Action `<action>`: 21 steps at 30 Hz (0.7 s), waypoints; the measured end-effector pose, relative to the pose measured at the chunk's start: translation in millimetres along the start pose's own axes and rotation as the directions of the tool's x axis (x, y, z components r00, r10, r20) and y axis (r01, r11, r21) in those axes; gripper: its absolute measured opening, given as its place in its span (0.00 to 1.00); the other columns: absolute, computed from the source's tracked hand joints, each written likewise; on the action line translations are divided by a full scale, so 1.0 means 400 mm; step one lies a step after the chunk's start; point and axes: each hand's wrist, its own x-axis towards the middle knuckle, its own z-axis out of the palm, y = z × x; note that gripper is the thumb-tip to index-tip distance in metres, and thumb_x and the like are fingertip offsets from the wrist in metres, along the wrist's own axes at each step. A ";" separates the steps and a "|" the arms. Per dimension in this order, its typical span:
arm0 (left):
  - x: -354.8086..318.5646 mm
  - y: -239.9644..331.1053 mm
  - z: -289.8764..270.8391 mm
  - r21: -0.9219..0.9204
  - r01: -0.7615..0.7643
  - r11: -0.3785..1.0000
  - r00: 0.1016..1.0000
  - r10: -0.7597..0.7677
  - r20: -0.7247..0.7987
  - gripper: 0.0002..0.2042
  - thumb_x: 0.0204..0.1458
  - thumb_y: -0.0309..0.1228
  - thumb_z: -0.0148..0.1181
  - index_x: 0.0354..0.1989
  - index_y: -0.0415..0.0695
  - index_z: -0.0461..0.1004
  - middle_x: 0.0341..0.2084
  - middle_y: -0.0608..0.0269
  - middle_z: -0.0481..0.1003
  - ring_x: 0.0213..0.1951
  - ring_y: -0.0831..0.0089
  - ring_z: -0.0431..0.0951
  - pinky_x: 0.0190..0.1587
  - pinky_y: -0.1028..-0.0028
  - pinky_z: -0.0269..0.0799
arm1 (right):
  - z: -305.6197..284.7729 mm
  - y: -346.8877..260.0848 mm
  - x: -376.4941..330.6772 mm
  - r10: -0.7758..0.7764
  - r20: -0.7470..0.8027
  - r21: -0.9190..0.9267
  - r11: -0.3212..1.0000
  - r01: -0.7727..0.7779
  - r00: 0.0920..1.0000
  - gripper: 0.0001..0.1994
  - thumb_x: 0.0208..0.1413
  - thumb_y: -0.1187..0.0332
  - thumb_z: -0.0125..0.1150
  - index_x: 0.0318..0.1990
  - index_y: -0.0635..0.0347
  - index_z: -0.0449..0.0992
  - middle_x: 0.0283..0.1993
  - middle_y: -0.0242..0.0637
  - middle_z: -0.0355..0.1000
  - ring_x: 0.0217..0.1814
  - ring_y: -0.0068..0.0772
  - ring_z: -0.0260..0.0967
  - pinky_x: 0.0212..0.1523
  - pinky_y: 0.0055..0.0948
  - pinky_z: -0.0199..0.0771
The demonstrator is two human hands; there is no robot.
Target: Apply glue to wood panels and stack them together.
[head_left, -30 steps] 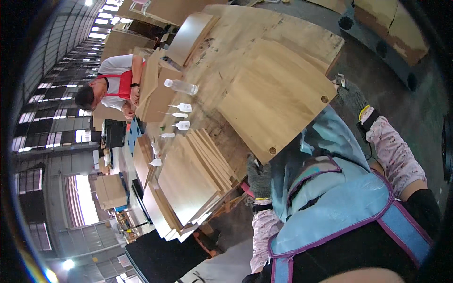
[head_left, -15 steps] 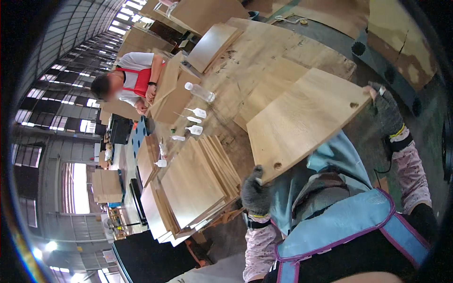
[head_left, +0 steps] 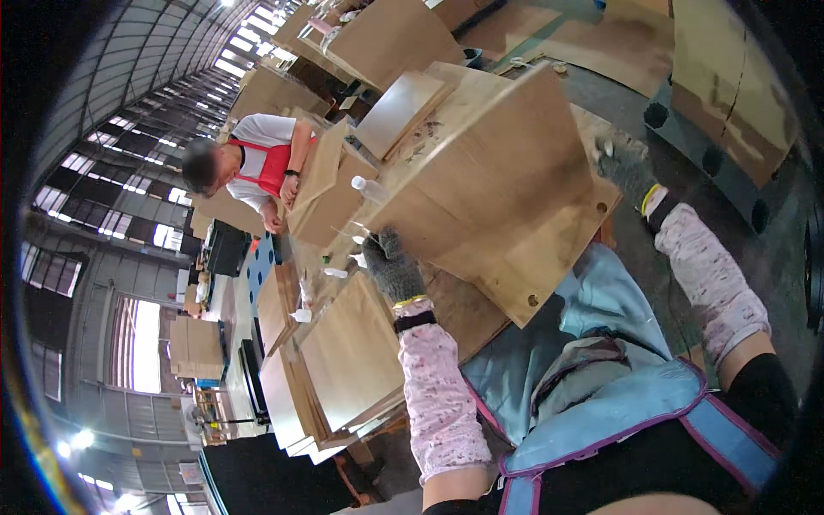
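A plain wooden panel is tilted up over the worktable, its face toward me. At its lower left corner, my left hand, in a grey knit glove, is closed on the edge. Below and in front of it lies a second wooden panel with two round holes along its near right side. My right hand, gloved too, is just right of the tilted panel's edge with its fingers apart, holding nothing. Whether its fingertips brush that edge is hard to see.
A stack of wooden panels fills the table's left end. Near my left hand are small white squeeze bottles and a clear bottle. Across the table, a person in a red apron handles boards. More boards lie at the far side.
Both hands have left the holed panel, which now lies lower on the table. My left hand has moved up and left to the other panel, now tilted up. My right hand has moved left.
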 end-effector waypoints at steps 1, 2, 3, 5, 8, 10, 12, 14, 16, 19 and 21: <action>0.012 -0.005 0.003 -0.200 0.035 0.979 0.999 -0.039 -0.018 0.14 0.57 0.41 0.50 0.37 0.40 0.68 0.26 0.65 0.71 0.22 0.80 0.66 0.20 0.78 0.61 | 0.019 -0.024 -0.012 -0.006 0.002 0.007 1.000 0.006 1.000 0.16 0.59 0.67 0.49 0.55 0.58 0.67 0.36 0.31 0.66 0.32 0.24 0.63 0.35 0.23 0.68; 0.012 0.006 0.013 -0.200 0.037 0.979 0.999 -0.040 -0.008 0.14 0.57 0.41 0.50 0.37 0.40 0.68 0.26 0.65 0.71 0.22 0.80 0.66 0.20 0.78 0.61 | 0.033 -0.057 -0.040 0.179 0.048 0.269 0.945 -0.185 0.983 0.16 0.59 0.68 0.49 0.54 0.59 0.68 0.36 0.31 0.67 0.33 0.24 0.64 0.36 0.24 0.68; 0.002 0.030 0.024 -0.215 0.073 0.974 0.997 -0.073 0.012 0.13 0.57 0.39 0.51 0.35 0.40 0.68 0.25 0.65 0.70 0.23 0.78 0.65 0.23 0.76 0.62 | 0.039 -0.071 -0.070 0.343 0.138 0.500 0.786 -0.365 0.929 0.15 0.59 0.68 0.49 0.53 0.60 0.69 0.36 0.31 0.67 0.35 0.24 0.64 0.37 0.24 0.69; -0.021 0.023 0.051 -0.389 0.205 0.898 0.978 -0.203 0.046 0.12 0.57 0.38 0.52 0.31 0.40 0.67 0.20 0.68 0.68 0.20 0.78 0.64 0.21 0.76 0.61 | 0.042 -0.048 -0.115 0.369 0.109 0.436 0.817 -0.378 0.923 0.15 0.59 0.68 0.49 0.53 0.60 0.69 0.36 0.31 0.68 0.35 0.23 0.64 0.38 0.25 0.69; -0.108 -0.043 0.077 -0.392 0.438 0.809 0.894 -0.436 0.100 0.12 0.58 0.38 0.51 0.39 0.40 0.69 0.28 0.65 0.72 0.26 0.75 0.71 0.25 0.74 0.68 | 0.069 -0.015 -0.180 0.435 0.075 0.631 0.676 -0.380 0.897 0.16 0.58 0.65 0.51 0.52 0.61 0.70 0.37 0.33 0.72 0.38 0.24 0.66 0.42 0.28 0.69; -0.162 -0.138 0.081 -0.462 0.380 0.801 0.906 -0.422 0.014 0.14 0.58 0.38 0.52 0.43 0.39 0.69 0.33 0.62 0.74 0.31 0.73 0.72 0.29 0.73 0.69 | 0.034 -0.066 -0.192 0.502 0.098 0.240 0.826 -0.510 0.859 0.15 0.58 0.64 0.52 0.49 0.60 0.72 0.38 0.35 0.73 0.39 0.26 0.67 0.44 0.29 0.69; -0.213 -0.120 0.083 -0.421 0.503 0.755 0.850 -0.519 0.085 0.15 0.58 0.38 0.53 0.44 0.38 0.69 0.35 0.61 0.74 0.32 0.73 0.72 0.32 0.74 0.69 | 0.023 -0.038 -0.228 0.511 -0.011 0.111 0.855 -0.507 0.859 0.13 0.57 0.65 0.52 0.47 0.61 0.73 0.38 0.34 0.73 0.40 0.26 0.68 0.43 0.28 0.69; -0.236 -0.156 0.067 -0.401 0.513 0.759 0.851 -0.511 0.121 0.16 0.58 0.38 0.52 0.45 0.37 0.69 0.37 0.60 0.74 0.34 0.72 0.72 0.35 0.74 0.68 | 0.020 -0.042 -0.240 0.345 -0.125 0.006 0.938 -0.347 0.930 0.11 0.57 0.67 0.52 0.45 0.60 0.74 0.37 0.35 0.73 0.38 0.27 0.68 0.40 0.27 0.69; -0.269 -0.153 0.054 -0.352 0.480 0.803 0.872 -0.479 0.099 0.16 0.57 0.38 0.53 0.45 0.37 0.70 0.35 0.61 0.74 0.34 0.72 0.71 0.36 0.74 0.68 | 0.004 -0.062 -0.242 0.438 -0.080 0.120 0.896 -0.427 0.895 0.10 0.57 0.66 0.52 0.43 0.59 0.74 0.36 0.37 0.73 0.37 0.29 0.68 0.39 0.28 0.68; -0.307 -0.141 0.036 -0.055 0.479 0.876 0.875 -0.473 0.100 0.16 0.56 0.39 0.53 0.42 0.36 0.70 0.31 0.60 0.74 0.32 0.73 0.71 0.34 0.74 0.67 | 0.029 -0.033 -0.263 0.472 -0.076 0.282 0.855 -0.435 0.879 0.08 0.56 0.66 0.54 0.39 0.58 0.74 0.32 0.39 0.71 0.34 0.29 0.67 0.35 0.29 0.67; -0.328 -0.152 0.033 0.027 0.581 0.813 0.804 -0.579 0.134 0.17 0.56 0.40 0.53 0.41 0.35 0.71 0.29 0.59 0.74 0.31 0.72 0.71 0.34 0.73 0.67 | 0.037 -0.012 -0.292 0.420 -0.125 0.326 0.873 -0.362 0.899 0.07 0.56 0.65 0.54 0.37 0.58 0.74 0.29 0.38 0.70 0.32 0.29 0.66 0.33 0.29 0.66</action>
